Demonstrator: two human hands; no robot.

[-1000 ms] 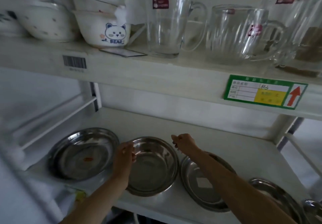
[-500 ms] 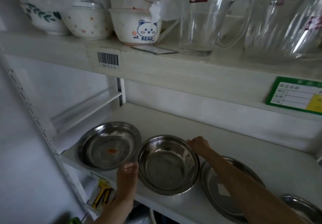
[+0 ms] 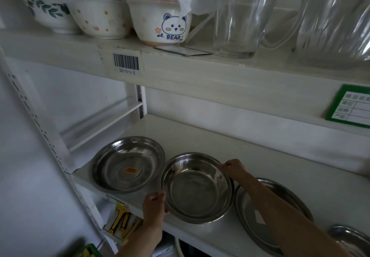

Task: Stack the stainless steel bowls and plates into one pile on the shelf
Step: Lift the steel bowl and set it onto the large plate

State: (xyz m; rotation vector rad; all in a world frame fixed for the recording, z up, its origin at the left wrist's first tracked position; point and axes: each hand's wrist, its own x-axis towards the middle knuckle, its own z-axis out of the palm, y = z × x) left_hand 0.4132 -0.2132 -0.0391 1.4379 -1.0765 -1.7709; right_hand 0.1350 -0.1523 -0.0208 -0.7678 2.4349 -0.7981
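Bowl (image 3: 197, 188) looks light, stiff and slick; left hand (image 3: 154, 206) and right hand (image 3: 233, 168) pinch opposite rims, probably firmly, the best hold

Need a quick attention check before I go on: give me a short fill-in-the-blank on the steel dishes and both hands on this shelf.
1. Both hands grip the rim of the steel ____ in the middle of the lower shelf.
2. The left hand holds its near rim; the right hand holds the ____ rim.
3. The plate with the orange sticker lies to the bowl's ____.

Missing words: bowl; far; left.
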